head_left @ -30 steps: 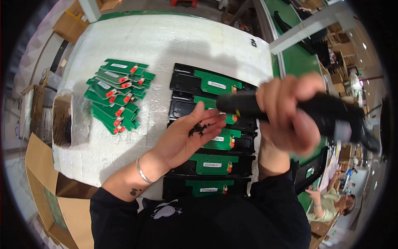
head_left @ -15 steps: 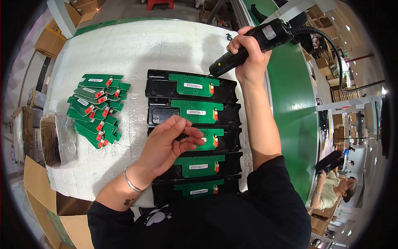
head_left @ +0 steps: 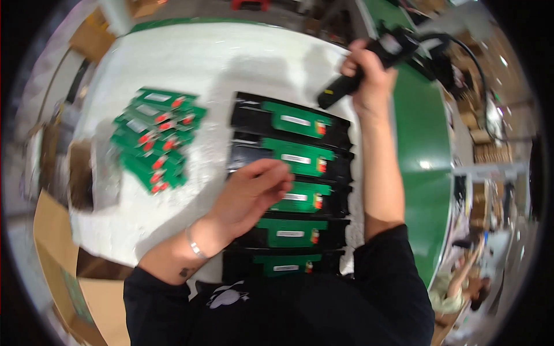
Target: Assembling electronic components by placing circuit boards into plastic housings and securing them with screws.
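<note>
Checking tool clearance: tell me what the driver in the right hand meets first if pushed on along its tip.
Probably the top black tray with its green board; the right hand aims the black driver down-left at it, though height is unclear.

Loose green boards (head_left: 157, 138), cardboard boxes (head_left: 57, 254)

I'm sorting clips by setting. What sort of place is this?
Probably an electronics assembly workshop: a row of black trays holding green circuit boards, a loose pile of boards, and a corded power screwdriver in the right hand.

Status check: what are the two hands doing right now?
Right hand grips black power tool, raised above top tray. Left hand hovers over middle green board, fingers curled. Nothing blocking the trays.
</note>
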The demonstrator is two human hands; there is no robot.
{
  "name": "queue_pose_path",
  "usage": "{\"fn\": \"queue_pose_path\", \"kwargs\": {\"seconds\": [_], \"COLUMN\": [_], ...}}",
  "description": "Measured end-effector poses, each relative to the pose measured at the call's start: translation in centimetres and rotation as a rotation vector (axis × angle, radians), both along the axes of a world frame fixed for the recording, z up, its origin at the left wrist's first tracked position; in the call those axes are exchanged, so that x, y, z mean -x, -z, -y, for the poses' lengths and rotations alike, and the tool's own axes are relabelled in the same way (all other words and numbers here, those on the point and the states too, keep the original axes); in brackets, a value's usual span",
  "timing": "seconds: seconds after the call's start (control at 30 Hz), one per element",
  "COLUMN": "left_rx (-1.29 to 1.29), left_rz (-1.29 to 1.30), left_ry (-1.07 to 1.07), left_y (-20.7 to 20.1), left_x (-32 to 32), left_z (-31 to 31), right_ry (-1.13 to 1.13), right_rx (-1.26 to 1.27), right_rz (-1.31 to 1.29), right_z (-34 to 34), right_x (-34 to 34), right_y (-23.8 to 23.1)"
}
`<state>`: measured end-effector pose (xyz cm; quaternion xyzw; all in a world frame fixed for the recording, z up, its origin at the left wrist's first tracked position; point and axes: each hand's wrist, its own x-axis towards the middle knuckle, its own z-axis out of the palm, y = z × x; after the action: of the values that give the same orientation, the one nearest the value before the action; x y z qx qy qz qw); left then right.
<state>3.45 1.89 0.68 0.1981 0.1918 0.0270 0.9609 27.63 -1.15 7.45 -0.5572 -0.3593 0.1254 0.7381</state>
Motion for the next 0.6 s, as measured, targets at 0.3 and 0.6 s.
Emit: {"fn": "queue_pose_path", "kwargs": {"seconds": [0.3,0.6], "left_rx": [0.094,0.120], "left_rz": [0.192,0.170], "left_ry": [-0.013,-0.084], "left_y": [0.6,0.5], "left_x": [-1.8,-0.8], "left_z": [2.6,1.4], "right_ry": [-0.100,-0.087], "right_rx": [-0.010,-0.141], "right_rz": [-0.165,-0.037], "right_z": [3.7,2.9], "right_x": [-5.4,4.1], "right_y": [1.6,-3.3]}}
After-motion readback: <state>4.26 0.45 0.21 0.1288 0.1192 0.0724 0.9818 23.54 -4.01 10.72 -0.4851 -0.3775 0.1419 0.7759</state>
